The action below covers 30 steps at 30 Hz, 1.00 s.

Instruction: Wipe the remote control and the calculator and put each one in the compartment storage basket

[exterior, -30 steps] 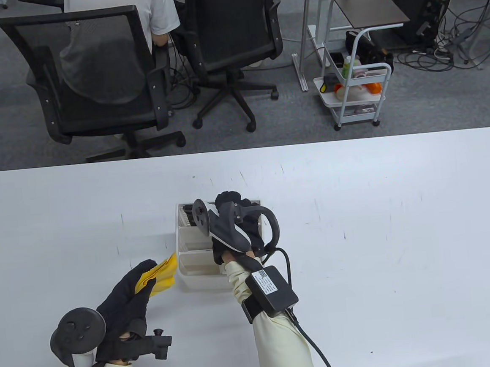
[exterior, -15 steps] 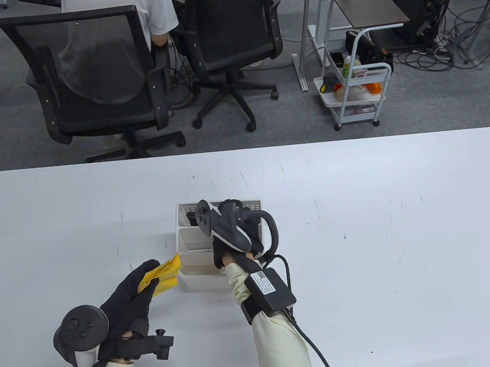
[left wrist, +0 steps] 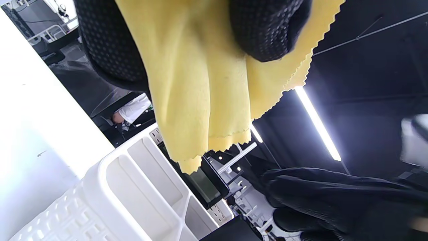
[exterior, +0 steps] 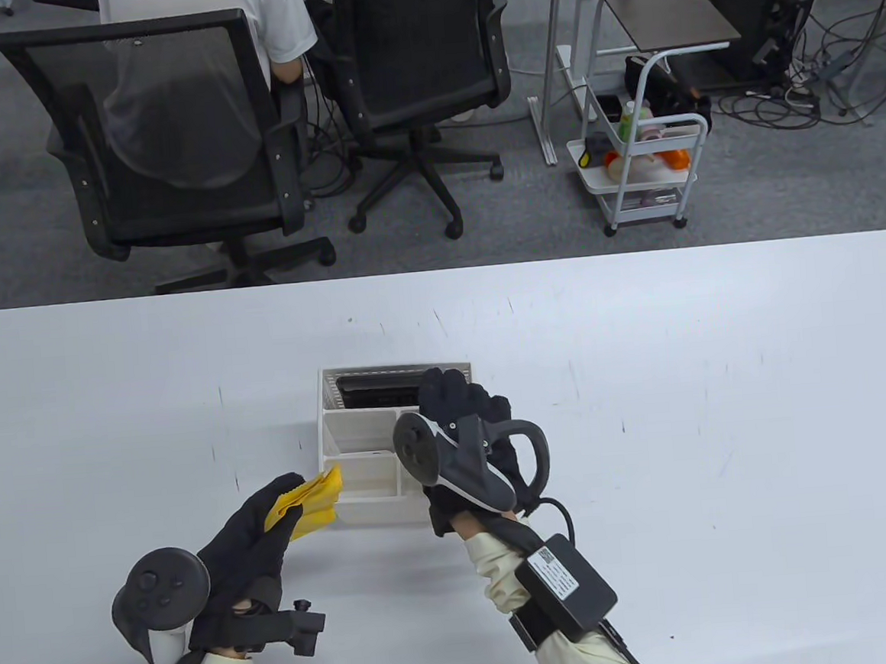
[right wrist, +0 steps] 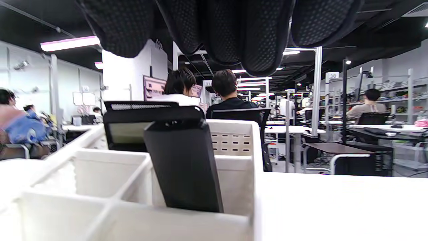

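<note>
The white compartment basket point(exterior: 365, 507) stands mid-table. A black calculator point(exterior: 375, 391) stands in its far compartment, also seen as the calculator point(right wrist: 130, 132) in the right wrist view. In front of it a black remote control point(right wrist: 182, 164) leans upright in a right-hand compartment; my right hand hides it in the table view. My right hand point(exterior: 456, 404) hovers over the basket's right side, its fingers point(right wrist: 254, 36) relaxed and holding nothing. At the basket's near-left corner my left hand point(exterior: 277, 506) grips a folded yellow cloth point(exterior: 314, 499), which the left wrist view shows as the cloth point(left wrist: 200, 83) hanging over the basket point(left wrist: 133, 187).
The white table point(exterior: 724, 402) spreads wide on both sides of the basket. Beyond its far edge are two black office chairs point(exterior: 167, 139), a seated person and a small white cart point(exterior: 645, 170).
My right hand has drawn back toward me and to the right, uncovering the calculator in the far compartment. My left hand has shifted slightly right with the cloth.
</note>
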Available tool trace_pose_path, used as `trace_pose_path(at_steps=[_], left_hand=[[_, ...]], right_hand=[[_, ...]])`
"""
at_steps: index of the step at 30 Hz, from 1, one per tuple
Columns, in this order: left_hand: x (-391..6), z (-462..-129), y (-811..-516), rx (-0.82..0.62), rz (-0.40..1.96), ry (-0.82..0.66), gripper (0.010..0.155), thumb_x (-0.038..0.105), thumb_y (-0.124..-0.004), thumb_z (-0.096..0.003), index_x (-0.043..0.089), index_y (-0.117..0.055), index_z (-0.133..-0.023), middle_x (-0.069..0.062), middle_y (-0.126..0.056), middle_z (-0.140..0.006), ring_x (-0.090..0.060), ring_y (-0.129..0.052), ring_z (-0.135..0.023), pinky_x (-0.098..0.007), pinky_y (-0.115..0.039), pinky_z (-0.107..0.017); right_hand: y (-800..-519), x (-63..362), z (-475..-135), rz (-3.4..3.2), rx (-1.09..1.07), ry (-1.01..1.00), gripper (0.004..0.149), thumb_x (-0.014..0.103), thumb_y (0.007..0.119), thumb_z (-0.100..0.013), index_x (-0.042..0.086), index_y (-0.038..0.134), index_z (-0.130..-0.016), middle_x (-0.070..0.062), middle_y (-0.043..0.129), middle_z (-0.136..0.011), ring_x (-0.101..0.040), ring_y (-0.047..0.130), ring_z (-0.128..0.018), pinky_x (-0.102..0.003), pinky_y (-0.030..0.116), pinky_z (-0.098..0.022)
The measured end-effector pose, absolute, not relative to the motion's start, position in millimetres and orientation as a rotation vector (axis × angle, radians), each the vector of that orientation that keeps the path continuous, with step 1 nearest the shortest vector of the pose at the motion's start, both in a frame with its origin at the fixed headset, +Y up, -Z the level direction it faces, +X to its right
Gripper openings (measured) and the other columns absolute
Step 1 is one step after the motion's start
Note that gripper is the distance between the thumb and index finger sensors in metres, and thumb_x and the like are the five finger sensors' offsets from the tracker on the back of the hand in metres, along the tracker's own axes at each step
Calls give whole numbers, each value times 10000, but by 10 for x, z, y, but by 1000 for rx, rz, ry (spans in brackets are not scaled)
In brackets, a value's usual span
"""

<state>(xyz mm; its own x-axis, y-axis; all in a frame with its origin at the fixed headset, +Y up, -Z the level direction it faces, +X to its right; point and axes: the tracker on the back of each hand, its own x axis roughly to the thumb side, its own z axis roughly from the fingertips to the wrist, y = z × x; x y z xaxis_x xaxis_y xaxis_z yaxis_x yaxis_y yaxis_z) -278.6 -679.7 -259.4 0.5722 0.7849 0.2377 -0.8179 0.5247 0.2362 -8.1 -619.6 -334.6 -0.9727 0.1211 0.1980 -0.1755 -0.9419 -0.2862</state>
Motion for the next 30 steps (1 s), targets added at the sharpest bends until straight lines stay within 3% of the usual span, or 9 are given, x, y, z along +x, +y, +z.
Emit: trace_pose_path(at_steps=[10,17,21,25,30], left_hand=[[-2663,-2638,-6878,293,919,-126,379,330,-808,-518,325,-828,-896,9,-1009,-808,-235,-1062,-681,-429,-907,-489],[-2603,-2667,-6922,266,909,-138,378,331,-806,-519,324,-827,-897,10,-1008,-810,-235,-1061,-682,-429,-907,-490],[-2590,-2675,-6934,260,894,-144,379,333,-805,-519,323,-826,-898,10,-1009,-809,-234,-1062,-683,-429,-906,-492],[-2574,-2654,-6925,263,883,-155,378,333,-804,-521,323,-826,-899,9,-1006,-812,-237,-1060,-686,-430,-906,-492],[-2515,-2641,-6863,266,894,-193,381,353,-779,-535,331,-808,-915,0,-979,-854,-267,-1026,-744,-450,-882,-528]], right_hand=[[-6535,455,-2725,2881,332,-546,591,336,722,-572,46,644,-1081,-245,685,-1071,-475,752,-887,-662,606,-608],[-6895,578,-2438,2874,429,-512,714,490,666,-570,36,589,-1116,-262,633,-1104,-506,690,-919,-693,565,-616],[-7052,541,-2326,2893,483,-478,745,514,644,-572,50,524,-1143,-259,536,-1150,-551,527,-995,-749,471,-627],[-7140,529,-2255,2908,496,-341,804,540,619,-575,65,370,-1175,-256,294,-1203,-587,231,-1041,-812,300,-614],[-7203,532,-2228,2908,510,-352,816,538,617,-574,69,326,-1175,-254,222,-1200,-586,144,-1032,-823,226,-596]])
